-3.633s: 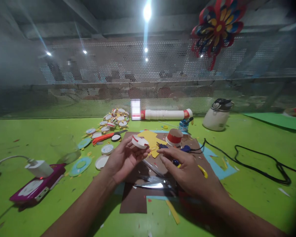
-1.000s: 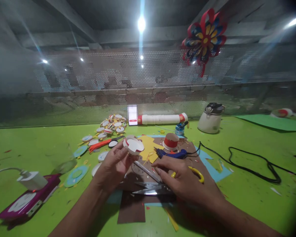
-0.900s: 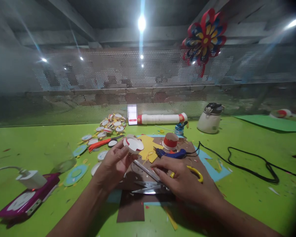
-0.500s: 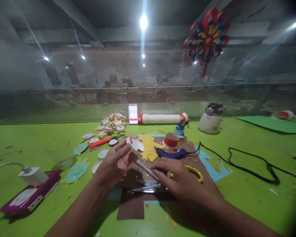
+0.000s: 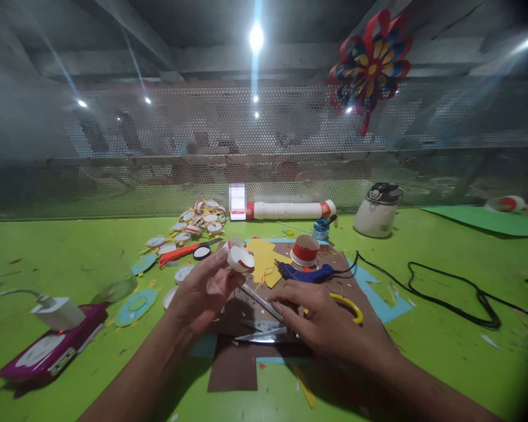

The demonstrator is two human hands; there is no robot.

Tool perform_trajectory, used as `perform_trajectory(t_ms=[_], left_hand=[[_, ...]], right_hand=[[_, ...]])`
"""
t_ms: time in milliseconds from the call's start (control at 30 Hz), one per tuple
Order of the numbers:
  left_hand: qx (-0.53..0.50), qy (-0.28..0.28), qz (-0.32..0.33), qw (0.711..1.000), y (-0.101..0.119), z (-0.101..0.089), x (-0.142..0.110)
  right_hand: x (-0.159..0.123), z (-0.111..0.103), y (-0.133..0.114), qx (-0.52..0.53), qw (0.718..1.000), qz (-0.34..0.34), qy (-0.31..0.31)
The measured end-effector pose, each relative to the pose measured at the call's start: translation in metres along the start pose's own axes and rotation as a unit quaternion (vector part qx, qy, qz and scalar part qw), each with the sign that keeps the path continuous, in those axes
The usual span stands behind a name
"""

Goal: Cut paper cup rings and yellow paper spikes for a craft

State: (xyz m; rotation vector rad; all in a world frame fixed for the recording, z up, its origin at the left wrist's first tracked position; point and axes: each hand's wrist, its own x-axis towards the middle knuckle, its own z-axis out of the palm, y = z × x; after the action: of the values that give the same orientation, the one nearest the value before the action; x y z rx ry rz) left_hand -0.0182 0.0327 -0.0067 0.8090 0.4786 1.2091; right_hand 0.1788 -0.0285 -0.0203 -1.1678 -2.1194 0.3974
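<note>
My left hand (image 5: 205, 293) pinches a small white-and-red paper cup piece (image 5: 241, 258), cut down to a shallow ring, between thumb and fingers. Closed on a slim pale grey stick (image 5: 260, 300), my right hand (image 5: 319, 313) rests low over the brown sheet (image 5: 233, 369). The stick's far end points up toward the left hand, just below the cup piece. Beneath the right hand lie scissors (image 5: 268, 337) with yellow handles, blades pointing left. Just beyond that hand is a blue glue gun (image 5: 305, 272), and behind it stands a red-and-white cup piece (image 5: 305, 251).
At left are a purple power strip (image 5: 55, 349) with a white charger, a clear glass (image 5: 114, 278) and several decorated paper discs (image 5: 136, 306). A phone (image 5: 237, 202), a stack of paper cups (image 5: 288, 211), a blue bottle (image 5: 321, 228) and a kettle-like jug (image 5: 377, 211) line the back. A black cord (image 5: 444, 316) runs right.
The cup piece has tilted in my left hand and shifted slightly, showing more of its inside. My right hand and the stick look unchanged.
</note>
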Motion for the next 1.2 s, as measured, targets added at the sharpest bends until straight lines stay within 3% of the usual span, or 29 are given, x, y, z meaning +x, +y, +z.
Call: perform_trajectory(t_ms=[433,633,800,900,1000,1067,1100,1133,1200], left_hand=[[0.02,-0.033,-0.02,0.999,-0.002,0.0,0.001],[0.061,-0.039,-0.026,0.997,-0.006,0.002,0.001],[0.097,-0.04,-0.083,0.991,-0.013,0.001,0.002],[0.126,-0.054,-0.117,0.984,-0.017,0.003,0.001],[0.192,-0.068,-0.099,0.974,-0.018,-0.001,0.002],[0.291,-0.067,-0.054,0.953,-0.019,-0.007,0.005],[0.364,-0.065,-0.018,0.929,-0.019,-0.01,0.006],[0.451,-0.064,0.032,0.89,-0.02,-0.012,0.007],[0.627,-0.074,0.144,0.762,-0.021,-0.013,0.007]], right_hand=[[-0.001,-0.001,0.001,0.003,1.0,-0.006,-0.002],[0.0,0.001,0.003,0.017,0.998,0.015,0.054],[0.0,-0.005,-0.005,0.017,0.991,0.057,0.121],[0.0,-0.01,-0.012,0.006,0.991,0.051,0.121],[0.0,-0.01,-0.01,-0.022,0.992,0.016,0.126],[0.0,-0.008,-0.004,-0.041,0.985,-0.006,0.165],[-0.001,-0.007,-0.001,-0.047,0.981,-0.015,0.19],[-0.001,-0.007,0.002,-0.05,0.976,-0.022,0.212],[0.0,-0.007,0.003,-0.057,0.972,-0.033,0.227]])
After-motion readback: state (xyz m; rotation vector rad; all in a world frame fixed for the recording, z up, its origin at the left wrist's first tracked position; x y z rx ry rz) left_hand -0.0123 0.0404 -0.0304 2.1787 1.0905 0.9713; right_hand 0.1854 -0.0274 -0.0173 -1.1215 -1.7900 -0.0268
